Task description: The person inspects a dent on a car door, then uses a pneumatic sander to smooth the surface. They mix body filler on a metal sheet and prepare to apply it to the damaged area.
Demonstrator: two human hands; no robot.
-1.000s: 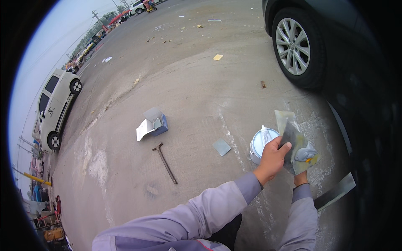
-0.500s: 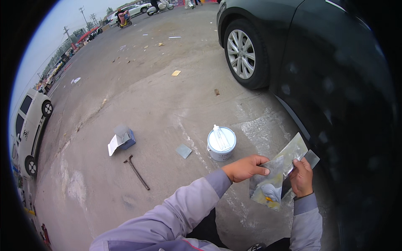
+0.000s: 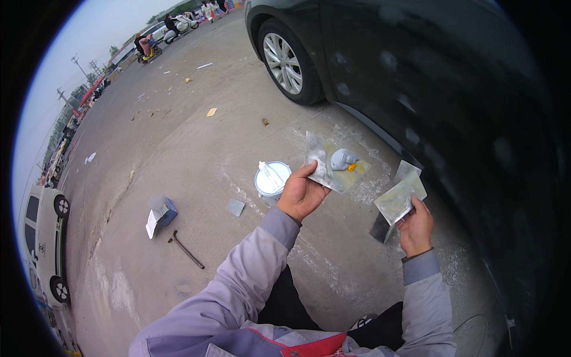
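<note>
My left hand pinches the corner of a thin, stained metal plate, holding it out flat. On the plate sits a mound of grey putty with a small orange blob of paste at its edge. My right hand, closer to the dark car, is closed on a fan of thin putty spreaders, some smeared yellowish. A gap of bare ground separates the two hands. Beyond my left wrist stands a lidded white tin, partly hidden, with a white tube lying on top.
A dark car with pale patches on its side fills the right. On the ground lie a small metal sheet, a hammer-like tool and an opened blue-white box. A white van is parked far left; riders pass far off.
My hands have come apart. The left has moved away from the spreaders with the putty-bearing plate, now turned flatter, while the right keeps the spreaders. The whole view has also shifted rightward.
</note>
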